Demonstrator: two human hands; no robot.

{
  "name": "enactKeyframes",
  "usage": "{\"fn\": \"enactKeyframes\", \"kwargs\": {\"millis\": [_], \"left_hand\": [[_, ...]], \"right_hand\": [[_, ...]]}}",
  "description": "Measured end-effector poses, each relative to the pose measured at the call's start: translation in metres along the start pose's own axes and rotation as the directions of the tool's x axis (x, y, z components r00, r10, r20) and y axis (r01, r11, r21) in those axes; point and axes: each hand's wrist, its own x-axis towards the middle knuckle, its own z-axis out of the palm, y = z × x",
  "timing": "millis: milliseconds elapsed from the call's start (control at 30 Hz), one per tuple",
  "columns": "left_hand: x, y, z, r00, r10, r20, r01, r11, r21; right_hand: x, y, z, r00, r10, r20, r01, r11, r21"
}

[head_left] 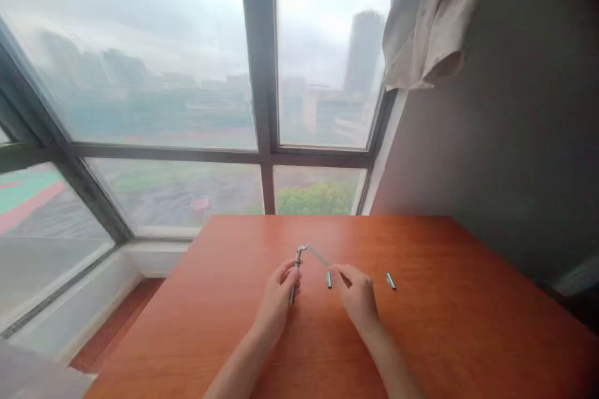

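My left hand (276, 296) is closed around a slim dark rod (292, 294) with a bent, silvery metal end (301, 250). The rod is held nearly upright over the table, its lower tip showing below my fingers. My right hand (358, 296) pinches a thin, pale, see-through strip (319, 255). That strip slants up and left to the rod's silvery end; whether the two are joined or only touching, I cannot tell. Beside my right fingertips lies a small teal-and-black stick-shaped piece (329, 279). A similar piece (390, 280) rests farther right.
The reddish-brown wooden table (444, 336) stretches under both hands, its far edge near the window. Grey window frames (266, 156) stand behind it. A pale curtain (425, 25) hangs at the upper right, before a dark grey wall (510, 124).
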Motion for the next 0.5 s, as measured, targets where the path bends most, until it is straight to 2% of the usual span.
{"fn": "enactKeyframes", "kwargs": {"millis": [200,400,500], "left_hand": [[0.0016,-0.0034,-0.0017,1.000,0.019,0.021,-0.019,1.000,-0.012],[0.0060,-0.0084,-0.0023,1.000,0.028,-0.001,-0.028,0.998,-0.058],[0.0075,-0.0099,-0.0030,0.999,0.034,0.000,-0.034,0.997,-0.070]], "right_hand": [[-0.0027,-0.0004,0.0035,0.999,-0.033,0.027,0.034,0.999,-0.018],[-0.0020,0.0045,0.0022,0.999,-0.022,-0.035,0.021,0.999,-0.025],[-0.0017,0.0037,0.0014,0.999,-0.037,-0.019,0.037,0.999,-0.004]]}}
